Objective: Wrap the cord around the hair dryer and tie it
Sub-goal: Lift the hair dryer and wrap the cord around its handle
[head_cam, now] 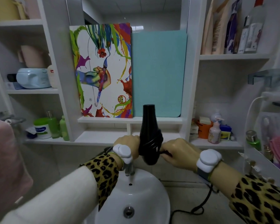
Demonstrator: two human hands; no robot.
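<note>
A black hair dryer [148, 125] is held upright above the sink, nozzle pointing up. Its black cord [155, 139] is wound in several turns around the lower body. My left hand [128, 143] grips the dryer from the left, its fingers hidden behind the body. My right hand [179, 152] is on the right side, pinching the cord close to the windings. The loose rest of the cord [199, 207] hangs down at the lower right beside the sink. Both wrists carry white bands.
A white sink [150, 188] with a chrome tap [129, 169] lies right below my hands. White shelves with bottles and jars [215, 133] flank a colourful panel [103, 70] and a teal board [158, 73]. A pink towel [5, 159] hangs at the left.
</note>
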